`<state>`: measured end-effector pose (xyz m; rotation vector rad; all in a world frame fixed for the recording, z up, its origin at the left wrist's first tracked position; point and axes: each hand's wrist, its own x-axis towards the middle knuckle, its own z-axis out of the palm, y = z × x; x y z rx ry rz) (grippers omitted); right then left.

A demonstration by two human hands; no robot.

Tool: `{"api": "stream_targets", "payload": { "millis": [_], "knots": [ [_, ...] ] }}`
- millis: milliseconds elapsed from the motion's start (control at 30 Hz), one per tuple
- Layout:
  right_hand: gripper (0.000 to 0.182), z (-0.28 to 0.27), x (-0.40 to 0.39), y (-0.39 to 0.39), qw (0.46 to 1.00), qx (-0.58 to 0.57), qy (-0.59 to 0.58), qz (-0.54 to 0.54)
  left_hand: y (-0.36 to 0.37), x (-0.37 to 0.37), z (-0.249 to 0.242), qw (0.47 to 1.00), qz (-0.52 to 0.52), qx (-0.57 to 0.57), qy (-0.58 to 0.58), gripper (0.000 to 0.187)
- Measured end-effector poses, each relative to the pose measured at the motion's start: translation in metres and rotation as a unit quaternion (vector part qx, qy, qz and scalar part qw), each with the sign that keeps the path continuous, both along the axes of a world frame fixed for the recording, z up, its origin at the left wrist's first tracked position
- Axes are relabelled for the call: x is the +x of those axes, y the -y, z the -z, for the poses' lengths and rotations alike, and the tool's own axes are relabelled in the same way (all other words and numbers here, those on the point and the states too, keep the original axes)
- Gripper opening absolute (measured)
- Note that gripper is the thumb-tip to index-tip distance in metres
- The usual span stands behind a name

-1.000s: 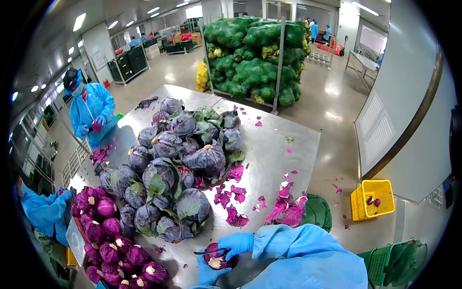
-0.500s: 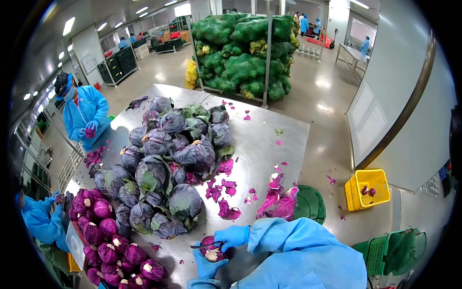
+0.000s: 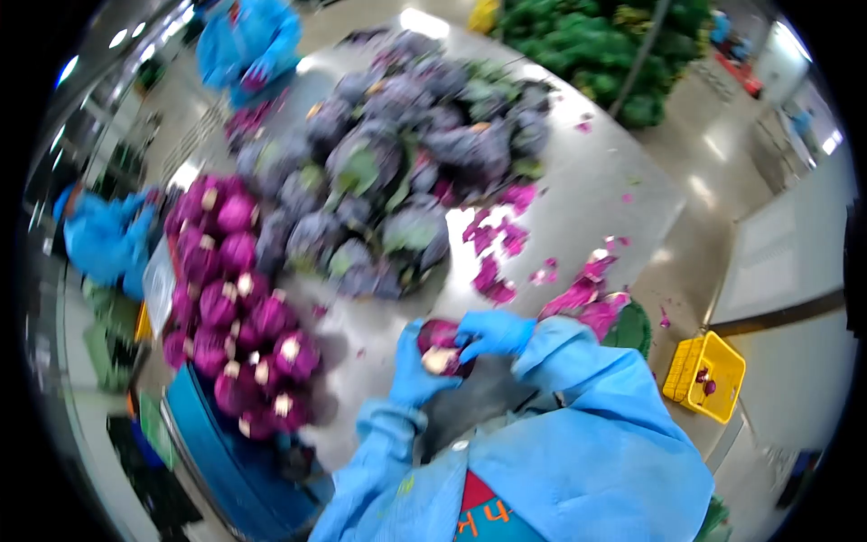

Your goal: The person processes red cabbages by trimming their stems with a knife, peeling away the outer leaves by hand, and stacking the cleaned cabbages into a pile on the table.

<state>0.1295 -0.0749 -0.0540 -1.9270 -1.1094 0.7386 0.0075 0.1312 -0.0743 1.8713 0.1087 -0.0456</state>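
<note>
A trimmed red cabbage (image 3: 438,336) with a pale cut stem end rests in my left hand (image 3: 414,372), which is gloved in blue and curled around its left and lower side. My gloved right hand (image 3: 493,333) is closed at the cabbage's right side. A knife showed in it earlier; now blur and the fingers mostly hide the blade. Both hands are over the near part of the metal table (image 3: 605,194). To their left are piled peeled red cabbages (image 3: 237,253), several with white stem ends. Beyond lie unpeeled cabbages (image 3: 366,158) with dull outer leaves.
Loose purple leaves (image 3: 492,280) are scattered on the table, with a bigger leaf heap (image 3: 587,298) near its right edge. A yellow basket (image 3: 677,379) stands on the floor at right. A blue bin (image 3: 226,461) is at lower left. Two co-workers in blue gowns (image 3: 248,45) stand at left.
My view has tipped downward and turned, so the table and cabbages sit higher in the picture. The cabbage has turned in my hands; its pale stem end now faces me. The knife blade no longer shows clearly.
</note>
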Motion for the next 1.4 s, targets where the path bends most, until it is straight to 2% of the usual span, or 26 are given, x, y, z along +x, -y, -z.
{"api": "stream_targets", "payload": {
  "millis": [67,100,233,333,433,533,600,633,667,700,733,767,800,867,933,1167,1200,1267,1333,1367,1400],
  "knots": [
    [0.047,0.001,-0.003,0.006,0.997,-0.012,-0.064,0.045,-0.002,-0.005,0.005,0.997,-0.006,0.081,0.007,0.125],
    [0.047,-0.023,-0.001,0.006,0.996,-0.036,-0.081,0.03,-0.002,-0.005,0.004,0.997,-0.008,0.08,0.001,0.126],
    [0.047,-0.003,-0.004,0.013,0.99,0.004,-0.119,0.072,0.006,-0.004,-0.005,0.992,-0.016,0.128,-0.004,0.128],
    [0.044,0.0,0.001,0.011,0.994,0.003,-0.104,0.037,0.005,-0.004,-0.001,0.993,-0.005,0.115,-0.015,0.13],
    [0.042,-0.014,0.01,0.006,0.995,-0.028,-0.095,-0.012,0.006,-0.002,-0.009,0.998,-0.023,0.046,-0.029,0.128],
    [0.041,-0.012,0.015,0.0,0.994,-0.04,-0.072,-0.07,0.003,-0.001,0.003,1.0,0.0,-0.015,0.027,0.121],
    [0.042,-0.011,0.014,-0.006,0.992,0.007,-0.051,-0.114,0.007,0.005,-0.02,0.996,0.004,-0.088,0.022,0.108],
    [0.045,-0.001,0.012,-0.001,0.995,0.004,-0.052,-0.089,0.008,0.02,-0.028,0.984,0.091,-0.151,-0.005,0.103],
    [0.045,0.012,0.012,-0.001,0.994,0.013,-0.043,-0.098,-0.001,0.013,-0.011,0.989,0.117,-0.087,0.016,0.107],
    [0.042,0.013,0.01,0.001,0.994,0.051,-0.061,-0.07,0.004,0.01,-0.013,0.99,0.08,-0.119,0.004,0.112],
    [0.039,0.008,0.01,0.004,0.997,0.012,-0.054,-0.051,0.008,0.008,-0.019,0.989,0.034,-0.146,-0.016,0.118],
    [0.039,0.009,0.01,0.002,0.996,-0.035,-0.066,-0.045,0.009,0.007,-0.022,0.996,0.036,-0.075,-0.021,0.124],
    [0.039,0.007,0.01,0.006,0.996,-0.022,-0.075,-0.03,0.006,0.003,-0.023,0.999,0.028,0.001,-0.025,0.129],
    [0.042,0.015,0.001,0.003,0.996,-0.039,-0.076,-0.004,-0.007,0.0,-0.009,0.998,0.047,0.016,-0.037,0.134],
    [0.04,0.014,-0.003,0.004,0.995,-0.036,-0.088,0.011,-0.003,0.0,-0.016,0.997,0.053,0.039,-0.043,0.134],
    [0.033,-0.004,-0.012,0.012,0.993,-0.064,-0.091,0.028,-0.001,0.0,-0.005,0.998,0.056,0.011,-0.02,0.134],
    [0.031,0.007,-0.011,0.018,0.997,-0.009,-0.07,0.026,0.007,0.007,-0.028,0.998,0.058,-0.027,0.008,0.127],
    [0.027,0.017,-0.018,0.023,0.991,0.116,-0.064,0.008,0.001,0.01,0.011,0.991,0.117,0.058,0.039,0.117],
    [0.027,0.007,-0.02,0.027,0.999,0.038,-0.029,0.003,0.009,0.006,-0.017,0.979,0.091,0.158,0.094,0.113],
    [0.026,0.02,-0.03,0.031,0.998,0.047,-0.006,0.041,0.014,0.005,-0.025,0.974,0.069,0.191,0.101,0.113],
    [0.028,0.008,-0.037,0.034,0.997,0.019,-0.012,0.075,0.015,-0.001,-0.022,0.977,0.025,0.19,0.088,0.114]
  ]
}}
